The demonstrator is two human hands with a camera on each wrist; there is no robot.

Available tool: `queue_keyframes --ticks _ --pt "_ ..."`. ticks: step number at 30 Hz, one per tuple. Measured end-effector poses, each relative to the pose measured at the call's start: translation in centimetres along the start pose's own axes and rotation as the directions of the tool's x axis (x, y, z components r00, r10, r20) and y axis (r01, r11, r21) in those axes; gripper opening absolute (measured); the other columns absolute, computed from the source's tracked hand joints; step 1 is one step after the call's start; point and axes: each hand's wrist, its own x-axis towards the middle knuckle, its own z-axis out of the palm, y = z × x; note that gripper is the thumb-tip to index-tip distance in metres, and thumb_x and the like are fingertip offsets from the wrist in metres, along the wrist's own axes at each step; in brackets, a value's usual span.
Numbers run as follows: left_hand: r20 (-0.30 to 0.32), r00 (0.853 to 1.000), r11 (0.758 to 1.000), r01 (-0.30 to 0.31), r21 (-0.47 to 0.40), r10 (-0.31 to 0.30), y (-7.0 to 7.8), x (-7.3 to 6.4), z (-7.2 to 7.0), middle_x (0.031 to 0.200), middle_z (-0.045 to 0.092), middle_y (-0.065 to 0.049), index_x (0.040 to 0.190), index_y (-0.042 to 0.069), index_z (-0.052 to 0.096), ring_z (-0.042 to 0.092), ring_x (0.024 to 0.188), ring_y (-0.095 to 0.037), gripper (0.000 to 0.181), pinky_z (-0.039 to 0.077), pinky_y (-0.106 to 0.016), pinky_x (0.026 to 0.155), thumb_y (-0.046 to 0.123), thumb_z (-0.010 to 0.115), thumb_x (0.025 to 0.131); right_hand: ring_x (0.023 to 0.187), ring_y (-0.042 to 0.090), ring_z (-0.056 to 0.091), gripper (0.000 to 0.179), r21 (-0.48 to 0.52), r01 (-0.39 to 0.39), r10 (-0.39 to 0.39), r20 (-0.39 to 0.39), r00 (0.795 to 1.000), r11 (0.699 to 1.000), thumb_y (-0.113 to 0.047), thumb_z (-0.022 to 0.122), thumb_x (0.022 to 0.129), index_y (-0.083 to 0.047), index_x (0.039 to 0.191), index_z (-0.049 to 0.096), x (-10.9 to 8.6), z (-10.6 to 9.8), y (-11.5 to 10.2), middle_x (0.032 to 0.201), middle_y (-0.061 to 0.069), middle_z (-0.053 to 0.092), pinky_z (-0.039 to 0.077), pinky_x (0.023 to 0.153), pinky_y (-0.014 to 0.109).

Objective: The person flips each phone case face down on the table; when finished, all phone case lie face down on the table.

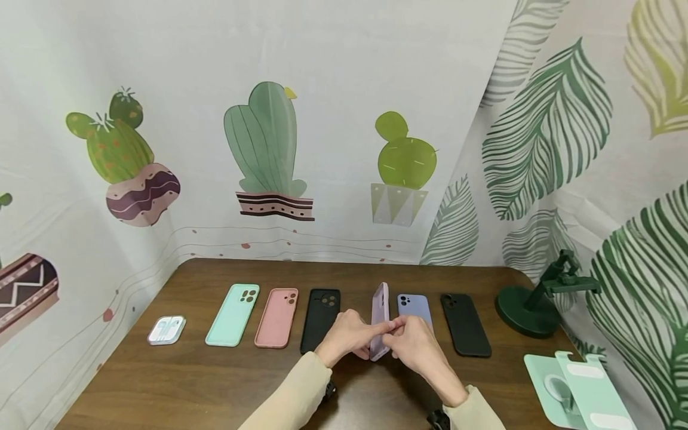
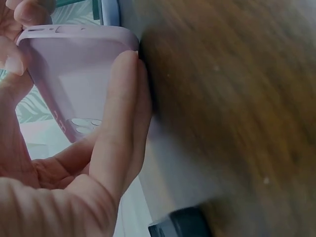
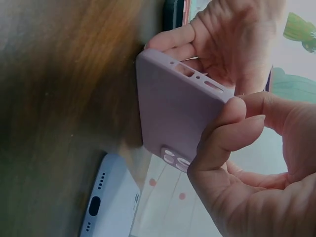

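A pale purple phone case [image 1: 380, 307] stands on its long edge on the table, between both hands. Its hollow inner side faces the left wrist camera, with camera cutouts at the far end. My left hand [image 1: 349, 334] holds it, long fingers [image 2: 121, 103] along the lower edge and thumb at the upper edge. At the near upper corner my right hand [image 1: 416, 341] pinches the case with thumb and curled forefinger. Port cutouts show along the near short edge in the right wrist view. Just right of it lies a blue-violet phone case [image 1: 414, 305], partly covered by the right hand.
Left of the hands lie a black case [image 1: 321, 316], a pink case [image 1: 276, 316], a mint case [image 1: 233, 315] and boxed earphones [image 1: 166, 330]. To the right are another black case [image 1: 466, 325], a dark green stand [image 1: 529, 310] and a mint folding stand [image 1: 580, 388].
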Motion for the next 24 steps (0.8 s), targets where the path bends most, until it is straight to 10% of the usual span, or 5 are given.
queue_keyframes --ticks 10,24 --pt "0.127 0.992 0.966 0.052 -0.251 -0.02 -0.6 0.1 -1.5 0.077 0.08 -0.021 0.091 -0.006 0.078 0.08 0.063 -0.023 0.049 0.068 -0.039 0.062 0.042 0.089 0.09 0.056 0.012 0.061 0.02 0.265 0.017 -0.052 0.126 0.991 0.964 -0.003 0.065 0.104 0.008 0.118 0.071 0.1 0.2 0.2 0.075 0.009 0.068 0.047 0.05 0.021" --pt "0.018 0.999 0.961 -0.042 -0.274 0.049 -0.5 -0.3 -3.6 0.072 0.074 -0.012 0.096 -0.003 0.079 0.066 0.051 -0.009 0.021 0.066 -0.033 0.056 0.014 0.089 0.09 0.053 0.011 0.06 0.025 0.149 -0.008 -0.02 0.184 0.983 0.989 0.005 0.063 0.102 0.017 0.123 0.067 0.7 2.3 0.9 0.077 0.012 0.069 0.05 0.05 0.023"
